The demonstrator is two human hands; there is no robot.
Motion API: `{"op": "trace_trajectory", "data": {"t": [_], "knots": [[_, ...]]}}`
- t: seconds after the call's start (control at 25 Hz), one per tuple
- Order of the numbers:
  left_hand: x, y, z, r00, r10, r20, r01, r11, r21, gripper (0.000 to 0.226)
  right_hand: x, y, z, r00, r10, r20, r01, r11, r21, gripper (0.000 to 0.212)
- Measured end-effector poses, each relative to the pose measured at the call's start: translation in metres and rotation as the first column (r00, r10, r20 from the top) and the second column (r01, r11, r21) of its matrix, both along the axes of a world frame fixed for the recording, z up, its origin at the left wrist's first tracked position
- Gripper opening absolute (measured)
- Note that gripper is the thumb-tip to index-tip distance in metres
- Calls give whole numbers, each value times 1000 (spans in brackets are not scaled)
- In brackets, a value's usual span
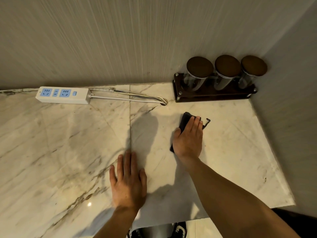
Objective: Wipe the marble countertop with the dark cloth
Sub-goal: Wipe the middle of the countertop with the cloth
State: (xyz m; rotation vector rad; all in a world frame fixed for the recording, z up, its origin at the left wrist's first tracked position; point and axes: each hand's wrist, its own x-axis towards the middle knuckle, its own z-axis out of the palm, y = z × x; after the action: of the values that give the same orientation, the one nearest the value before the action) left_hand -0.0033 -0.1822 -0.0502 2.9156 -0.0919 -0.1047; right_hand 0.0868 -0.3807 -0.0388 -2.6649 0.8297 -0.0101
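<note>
Spanning nearly the whole lower view, the marble countertop is pale with brown veining and a straight seam running from the back wall toward the near edge. A textured wall rises behind it and meets a second wall at the right corner. In that corner stands a dark wooden rack holding three clear jars with round brown lids, set side by side. A white power strip with blue sockets lies along the back edge at left, its cables running right to a small hole in the stone. The right hand is spread flat, palm down, pressing on the dark cloth, which lies on the marble in front of the rack and shows beyond the fingertips and along the thumb side. A thin loop of the cloth sticks out at the hand's right. The left hand rests open and flat on the bare stone, fingers extended, just beside the seam and nearer the front edge, holding nothing.
</note>
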Motion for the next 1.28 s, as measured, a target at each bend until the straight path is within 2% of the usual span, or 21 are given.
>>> {"op": "trace_trajectory", "data": {"t": [0.48, 0.68, 1.04, 1.16, 1.28], "knots": [[-1, 0, 2, 999, 3, -33, -2, 1000, 21, 62, -84, 21, 0, 1000, -9, 16, 8, 999, 45, 71], [0, -1, 3, 999, 4, -32, -4, 1000, -3, 64, -118, 30, -4, 998, -14, 55, 13, 1000, 2, 71], [0, 0, 8, 998, 13, -56, -19, 995, -96, 65, -162, 31, -6, 994, 109, 21, -109, 994, -19, 70], [1, -11, 15, 998, 61, -19, -63, 984, -169, 60, -173, 26, -4, 987, 160, 12, -159, 986, -59, 69], [-4, -31, 17, 999, 41, 4, -39, 979, -200, 57, -181, 16, -2, 970, 243, 5, -242, 967, -78, 68]]}}
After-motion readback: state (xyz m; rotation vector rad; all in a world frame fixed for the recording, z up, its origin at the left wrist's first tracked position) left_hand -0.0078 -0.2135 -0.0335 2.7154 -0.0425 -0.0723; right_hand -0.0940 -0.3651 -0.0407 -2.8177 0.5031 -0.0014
